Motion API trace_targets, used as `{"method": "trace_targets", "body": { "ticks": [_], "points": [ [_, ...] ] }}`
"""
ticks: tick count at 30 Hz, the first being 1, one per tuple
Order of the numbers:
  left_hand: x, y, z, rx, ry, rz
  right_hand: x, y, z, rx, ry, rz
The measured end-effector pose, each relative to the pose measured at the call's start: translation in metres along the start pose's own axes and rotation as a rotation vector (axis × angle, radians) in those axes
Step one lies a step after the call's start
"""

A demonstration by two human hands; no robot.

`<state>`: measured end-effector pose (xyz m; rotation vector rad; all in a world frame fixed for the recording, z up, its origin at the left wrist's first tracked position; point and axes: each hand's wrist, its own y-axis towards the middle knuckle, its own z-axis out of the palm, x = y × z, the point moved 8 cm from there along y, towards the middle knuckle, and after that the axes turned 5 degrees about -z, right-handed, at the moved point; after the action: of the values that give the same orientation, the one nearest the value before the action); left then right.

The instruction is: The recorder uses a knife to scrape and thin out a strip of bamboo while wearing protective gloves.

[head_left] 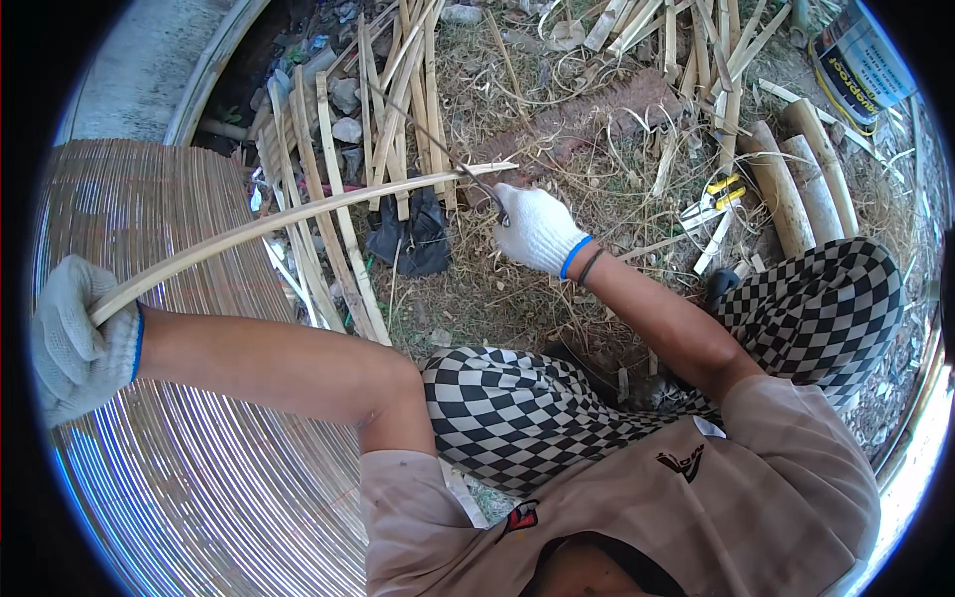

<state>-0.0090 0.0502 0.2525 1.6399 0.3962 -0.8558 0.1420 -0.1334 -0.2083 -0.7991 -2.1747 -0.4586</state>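
Note:
At the far left, my left hand [75, 343], in a white knit glove, is closed round one end of a long pale bamboo strip [269, 224]. The strip bows up and to the right, ending in frayed, split fibres near my other hand. My right hand [537, 229], gloved in white with a blue cuff, grips a knife [423, 127] with a long, thin, dark blade. The blade points up and left and crosses the strip close to its frayed end. Whether the edge bites into the wood cannot be made out. The knife's handle is mostly hidden in my fist.
A slatted mat [169, 219] spreads along the left. Split strips [338, 214] lie ahead, beside a black plastic piece [410, 239]. Yellow-handled pliers [724, 192] rest near round poles [816, 184] at right, below a bucket [863, 60]. Shavings litter the ground.

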Motion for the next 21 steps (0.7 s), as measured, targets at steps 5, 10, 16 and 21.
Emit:
{"method": "trace_targets", "body": {
  "ticks": [5,10,16,21],
  "points": [
    [0.004,0.005,-0.015,0.018,-0.201,0.044,-0.166,0.018,0.049,-0.064,-0.092,0.245],
    [0.032,0.011,0.021,-0.547,0.165,0.078,-0.154,0.012,0.065,0.057,-0.055,0.269],
    [0.017,0.000,-0.006,-0.712,0.398,0.122,-0.087,0.006,0.017,-0.007,-0.020,0.211],
    [0.015,0.024,0.004,-0.259,0.207,-0.053,0.069,-0.015,-0.045,-0.129,0.061,-0.236]
  ]
}}
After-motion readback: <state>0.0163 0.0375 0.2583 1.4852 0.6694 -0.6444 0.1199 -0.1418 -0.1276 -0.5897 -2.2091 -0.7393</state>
